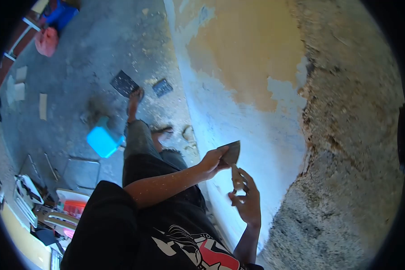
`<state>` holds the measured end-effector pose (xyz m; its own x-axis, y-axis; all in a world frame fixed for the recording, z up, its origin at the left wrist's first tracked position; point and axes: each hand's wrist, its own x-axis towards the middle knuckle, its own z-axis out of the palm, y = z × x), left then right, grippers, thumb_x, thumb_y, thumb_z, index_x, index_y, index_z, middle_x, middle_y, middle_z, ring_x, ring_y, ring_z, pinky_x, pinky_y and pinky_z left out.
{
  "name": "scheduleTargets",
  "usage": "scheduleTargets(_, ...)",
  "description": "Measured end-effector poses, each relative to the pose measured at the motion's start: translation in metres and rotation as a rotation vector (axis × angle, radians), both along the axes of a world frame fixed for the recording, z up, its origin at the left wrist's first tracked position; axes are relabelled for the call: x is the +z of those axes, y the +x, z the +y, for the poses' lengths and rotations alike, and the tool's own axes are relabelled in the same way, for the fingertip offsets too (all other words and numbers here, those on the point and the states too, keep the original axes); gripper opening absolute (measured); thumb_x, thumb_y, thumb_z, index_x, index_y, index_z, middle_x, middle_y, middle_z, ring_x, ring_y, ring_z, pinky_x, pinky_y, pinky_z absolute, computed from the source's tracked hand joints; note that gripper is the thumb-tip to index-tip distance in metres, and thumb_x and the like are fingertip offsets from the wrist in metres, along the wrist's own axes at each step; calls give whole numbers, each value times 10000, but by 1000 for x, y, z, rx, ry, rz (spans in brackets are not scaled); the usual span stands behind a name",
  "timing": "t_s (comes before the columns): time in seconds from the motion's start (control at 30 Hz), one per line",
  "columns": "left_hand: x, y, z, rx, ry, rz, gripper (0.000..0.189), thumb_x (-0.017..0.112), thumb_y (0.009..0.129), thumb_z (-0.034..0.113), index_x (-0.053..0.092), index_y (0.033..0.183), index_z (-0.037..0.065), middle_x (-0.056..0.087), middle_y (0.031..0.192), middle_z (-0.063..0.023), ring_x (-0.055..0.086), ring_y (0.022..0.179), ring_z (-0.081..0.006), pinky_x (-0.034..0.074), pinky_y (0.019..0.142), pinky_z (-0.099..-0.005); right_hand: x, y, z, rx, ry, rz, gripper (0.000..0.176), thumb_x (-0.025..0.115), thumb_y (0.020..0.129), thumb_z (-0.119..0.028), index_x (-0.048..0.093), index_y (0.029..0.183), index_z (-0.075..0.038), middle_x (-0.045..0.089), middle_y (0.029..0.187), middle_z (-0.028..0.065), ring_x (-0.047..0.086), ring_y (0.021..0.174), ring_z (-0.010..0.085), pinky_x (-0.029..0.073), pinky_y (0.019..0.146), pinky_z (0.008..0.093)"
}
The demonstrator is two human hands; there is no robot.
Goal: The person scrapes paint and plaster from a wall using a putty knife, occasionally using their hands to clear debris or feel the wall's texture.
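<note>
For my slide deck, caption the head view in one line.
Left hand on the blade of a scraper, right hand at its handle, beside a wall with patchy paint.

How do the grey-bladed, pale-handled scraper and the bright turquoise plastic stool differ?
The scraper is grey and tan; the stool is turquoise. The left hand and right hand hold the scraper; the stool rests on the floor. The scraper is thin; the stool is bulkier.

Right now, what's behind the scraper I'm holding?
Behind the scraper, the whitish part of the wall shows around it. Whatever the scraper, your left hand and your right hand cover is hidden, so I can't describe it.
</note>
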<state>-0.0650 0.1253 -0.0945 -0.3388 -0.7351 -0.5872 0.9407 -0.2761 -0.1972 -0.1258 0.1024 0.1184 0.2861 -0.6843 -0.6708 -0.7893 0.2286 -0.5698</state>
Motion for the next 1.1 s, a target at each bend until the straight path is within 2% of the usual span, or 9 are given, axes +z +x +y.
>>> scheduleTargets(0.13, -3, 44, 49, -246, 124, -163, 221, 564, 946, 212, 615, 1083, 47, 647, 953, -76, 642, 823, -169, 540, 745, -297, -15, 12, 16, 635, -352, 21, 681, 873, 655, -184, 617, 1286, -181, 426, 1308, 166, 444, 1231, 373, 434, 1019, 457)
scheduleTargets(0.23, 2, 68, 77, -418, 148, -318, 324, 547, 954, 244, 601, 1145, -13, 635, 1105, -149, 657, 973, -237, 554, 833, -337, -32, 26, 18, 898, -423, -428, 542, 830, 670, -136, 666, 1186, -145, 530, 1310, 140, 463, 1263, 373, 416, 1043, 461)
scheduleTargets(0.4, 34, 103, 97, -519, 12, -501, 459, 520, 946, 448, 591, 1003, -2, 655, 948, -165, 676, 823, -255, 569, 728, -347, -56, 34, 52, 899, -264, -788, 309, 762, 715, -91, 613, 982, -51, 652, 1072, 127, 589, 1130, 298, 461, 968, 416)
scheduleTargets(0.5, 47, 133, 99, -623, -99, -597, 573, 504, 941, 571, 585, 918, 4, 667, 854, -175, 688, 733, -265, 579, 664, -352, -52, 37, 62, 739, -230, -618, 279, 731, 796, -122, 580, 1010, -24, 647, 1044, 165, 604, 1084, 301, 463, 936, 404)
scheduleTargets(0.57, 26, 158, 105, -720, -138, -754, 650, 407, 957, 634, 598, 983, 13, 669, 855, -180, 684, 667, -278, 586, 594, -390, -47, 45, 68, 12, -186, -530, 188, 617, 913, -154, 555, 1023, -14, 608, 941, 168, 576, 851, 287, 454, 820, 358)
scheduleTargets(0.6, 7, 177, 112, -732, -120, -878, 601, 437, 967, 588, 549, 988, -2, 666, 874, -202, 691, 670, -302, 589, 590, -408, -92, 35, 70, -54, -410, -350, 268, 530, 980, -232, 511, 1083, 15, 591, 993, 143, 548, 882, 233, 449, 815, 337)
scheduleTargets(0.7, -80, 252, 158, -659, 17, -1172, 362, 595, 949, 330, 460, 1029, 4, 663, 855, -204, 685, 607, -307, 569, 483, -403, -135, 27, 64, -428, -291, -468, 454, 437, 1025, -400, 496, 1225, 3, 579, 1041, 105, 552, 920, 194, 480, 808, 342)
scheduleTargets(0.87, -87, 384, 239, -530, 102, -1218, 288, 543, 964, 264, 435, 1072, 20, 650, 909, -223, 691, 646, -315, 590, 508, -415, -214, 0, 88, -451, -363, -233, 447, 586, 969, -398, 562, 1125, 20, 644, 771, 144, 616, 673, 209, 485, 630, 359)
scheduleTargets(1.1, -60, 541, 237, -477, 150, -1337, 265, 528, 965, 231, 410, 1076, 22, 651, 971, -251, 699, 682, -353, 597, 519, -420, -272, 31, 214, -875, -278, -169, 476, 690, 895, -408, 586, 1063, 25, 651, 808, 119, 638, 650, 178, 508, 577, 335)
